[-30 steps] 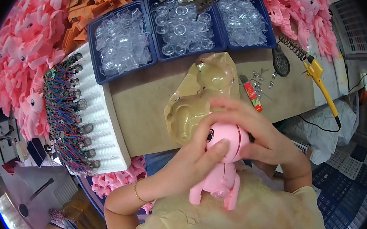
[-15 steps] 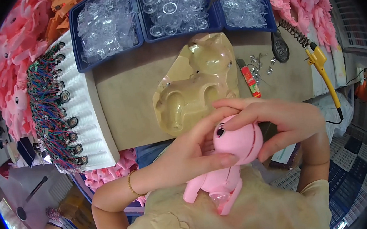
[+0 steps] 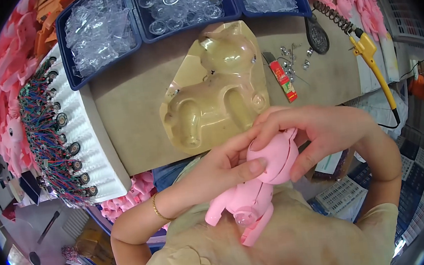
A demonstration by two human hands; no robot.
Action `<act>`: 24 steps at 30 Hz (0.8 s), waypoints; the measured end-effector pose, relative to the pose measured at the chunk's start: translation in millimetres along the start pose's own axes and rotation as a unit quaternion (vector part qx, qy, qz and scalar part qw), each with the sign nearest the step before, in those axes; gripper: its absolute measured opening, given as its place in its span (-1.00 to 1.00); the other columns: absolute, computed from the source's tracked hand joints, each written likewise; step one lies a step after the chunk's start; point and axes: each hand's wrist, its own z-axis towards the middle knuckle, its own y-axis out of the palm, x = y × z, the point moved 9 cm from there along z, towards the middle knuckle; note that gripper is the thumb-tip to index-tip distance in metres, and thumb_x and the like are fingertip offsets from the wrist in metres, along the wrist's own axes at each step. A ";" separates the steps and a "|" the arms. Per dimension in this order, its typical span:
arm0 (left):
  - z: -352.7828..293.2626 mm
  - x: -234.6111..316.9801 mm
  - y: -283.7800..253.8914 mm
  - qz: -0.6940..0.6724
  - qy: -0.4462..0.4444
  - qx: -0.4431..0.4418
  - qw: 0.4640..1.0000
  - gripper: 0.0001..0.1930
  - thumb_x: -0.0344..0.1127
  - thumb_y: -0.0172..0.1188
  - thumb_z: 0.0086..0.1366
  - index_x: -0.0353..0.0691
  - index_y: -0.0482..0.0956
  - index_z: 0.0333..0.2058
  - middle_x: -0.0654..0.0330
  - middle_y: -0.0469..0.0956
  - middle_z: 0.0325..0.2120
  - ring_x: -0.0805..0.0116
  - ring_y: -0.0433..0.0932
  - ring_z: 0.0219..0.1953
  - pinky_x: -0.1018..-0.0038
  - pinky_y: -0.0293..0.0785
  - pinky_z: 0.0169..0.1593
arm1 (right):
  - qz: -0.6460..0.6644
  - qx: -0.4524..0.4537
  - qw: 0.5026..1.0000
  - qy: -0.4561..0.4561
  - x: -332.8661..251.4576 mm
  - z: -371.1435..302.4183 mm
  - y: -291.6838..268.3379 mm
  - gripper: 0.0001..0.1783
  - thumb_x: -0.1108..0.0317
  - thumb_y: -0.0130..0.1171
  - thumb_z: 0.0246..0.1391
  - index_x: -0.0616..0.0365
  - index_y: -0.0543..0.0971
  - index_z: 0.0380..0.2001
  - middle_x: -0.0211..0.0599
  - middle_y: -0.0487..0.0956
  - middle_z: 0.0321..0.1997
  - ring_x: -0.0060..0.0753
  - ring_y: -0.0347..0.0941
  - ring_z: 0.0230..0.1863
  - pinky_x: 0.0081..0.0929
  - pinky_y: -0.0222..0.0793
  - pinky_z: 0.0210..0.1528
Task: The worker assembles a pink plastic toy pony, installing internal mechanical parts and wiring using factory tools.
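Note:
A pink plastic toy animal (image 3: 253,195) is held above my lap, close to my shirt. Its rounded head shows a long seam, and a clear round piece (image 3: 245,217) sits at the lower end of its body. My left hand (image 3: 220,174) wraps the toy from the left, its thumb pressed where the head meets the body. From the other side, my right hand (image 3: 325,132) curls over the head, with fingers on top and thumb near the seam. The fingers behind the head are partly hidden. Just beyond lies a tan moulded holder (image 3: 207,93) with animal-shaped hollows.
Blue bins (image 3: 139,37) of clear plastic parts line the back. At left, wired round speakers (image 3: 73,148) sit on white foam. A red-handled cutter (image 3: 282,80), small metal pieces (image 3: 292,64) and a yellow tool (image 3: 371,58) on a coiled cord are at right. Pink parts (image 3: 6,85) are heaped far left.
The toy has turned in my hands: its eye has gone from sight and the head seam shows more. My right elbow has swung outward. The whole view has shifted slightly.

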 end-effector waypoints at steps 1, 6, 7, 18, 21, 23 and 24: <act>0.3 -0.6 0.0 -0.005 0.000 -0.002 1.000 -0.34 -0.24 0.09 0.28 -0.29 -0.01 0.24 0.15 0.32 0.05 0.48 0.33 0.05 0.54 0.30 0.07 | 0.002 0.000 1.000 0.000 -1.2 0.0 0.7 -0.37 0.50 0.39 -0.26 0.16 0.41 -0.02 -0.24 0.25 0.12 -0.36 0.23 0.13 -0.42 0.33 0.05; -1.7 4.0 -1.6 0.038 0.029 0.030 0.998 -0.29 -0.25 0.06 0.29 -0.25 -0.14 0.27 0.11 0.33 0.02 0.43 0.34 0.03 0.50 0.30 0.06 | 0.094 0.042 0.994 0.026 3.2 -4.2 3.0 -0.34 0.55 0.37 -0.27 0.16 0.40 0.00 -0.25 0.27 0.11 -0.35 0.30 0.07 -0.42 0.36 0.05; -0.7 9.6 -2.5 0.061 0.050 0.031 0.996 -0.26 -0.25 0.05 0.30 -0.23 -0.22 0.28 0.08 0.34 0.01 0.40 0.35 0.03 0.48 0.30 0.06 | 0.090 0.043 0.995 0.025 2.7 -4.0 1.1 -0.34 0.55 0.37 -0.27 0.16 0.40 0.00 -0.25 0.27 0.11 -0.35 0.30 0.07 -0.42 0.36 0.05; 2.8 33.4 3.7 0.087 0.053 0.043 0.994 -0.28 -0.23 -0.02 0.33 -0.17 -0.29 0.28 0.06 0.43 -0.11 0.42 0.44 -0.10 0.53 0.36 -0.04 | 0.174 0.122 0.977 0.010 -16.7 -10.7 -12.3 -0.14 0.49 0.36 -0.23 0.20 0.18 0.18 -0.27 0.30 0.12 -0.38 0.29 0.11 -0.43 0.29 0.10; 3.2 38.8 -2.9 0.086 0.052 0.076 0.992 -0.37 -0.10 -0.09 0.35 -0.11 -0.13 0.28 0.10 0.20 0.12 0.42 0.29 0.08 0.49 0.28 0.07 | 0.075 0.236 0.967 -0.058 -23.4 -13.9 -20.8 -0.16 0.51 0.30 -0.17 0.19 0.13 0.20 -0.24 0.27 0.15 -0.39 0.27 0.13 -0.42 0.24 0.15; 4.5 43.9 -4.2 0.015 0.069 0.083 0.994 -0.41 -0.10 -0.12 0.36 -0.15 -0.08 0.26 0.12 0.17 0.14 0.41 0.25 0.12 0.48 0.26 0.10 | 0.022 0.270 0.961 -0.057 -27.4 -17.2 -18.1 -0.17 0.53 0.30 -0.17 0.20 0.14 0.19 -0.22 0.26 0.16 -0.38 0.26 0.15 -0.40 0.22 0.17; 2.8 45.3 -4.8 0.015 0.072 0.085 0.994 -0.41 -0.10 -0.12 0.36 -0.15 -0.08 0.26 0.12 0.17 0.14 0.41 0.25 0.12 0.48 0.26 0.10 | -0.023 0.289 0.955 -0.068 -27.4 -18.0 -16.0 -0.17 0.53 0.31 -0.18 0.20 0.14 0.19 -0.21 0.26 0.16 -0.37 0.26 0.16 -0.40 0.21 0.17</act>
